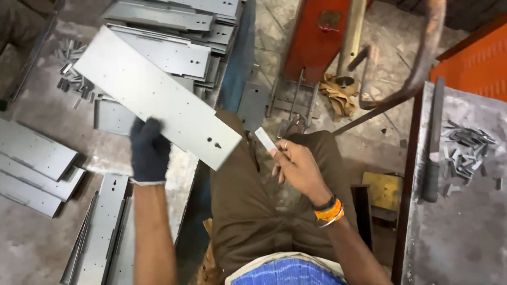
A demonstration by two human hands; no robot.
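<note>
- Head view, looking down: a seated person in brown trousers holds a long grey sheet-metal panel (153,95) up off the floor, the left hand (149,150) in a dark glove closed on the panel's lower long edge near its middle.
- The panel hangs tilted, its far end high at upper left and its near corner, with small punched holes, low toward the lap.
- The bare right hand (296,166), wearing rings and orange wrist bands, pinches a small pale metal strip (265,139) between thumb and fingertips, just beside the panel's near corner but not touching it.
- Handling judgement: one-handed, so long a sheet may twist or droop; a grip close to its balance point looks the steadier choice, and the glove guards against the cut edges.
- The bare hand is the one at risk: keeping its fingers off the panel's rim and bringing the strip up slowly to the punched end would seem wise.
- Around the worker: a stack of like panels (179,31) lies beyond on the concrete floor, more panels (31,163) to the left, and long punched channel pieces (100,227) below the gloved arm.
- On the grey bench top (465,221) at right sits a heap of small metal offcuts (465,150) beside a long dark file-like tool (433,142); a crumpled rag (338,92) lies by an orange machine frame (311,37).
</note>
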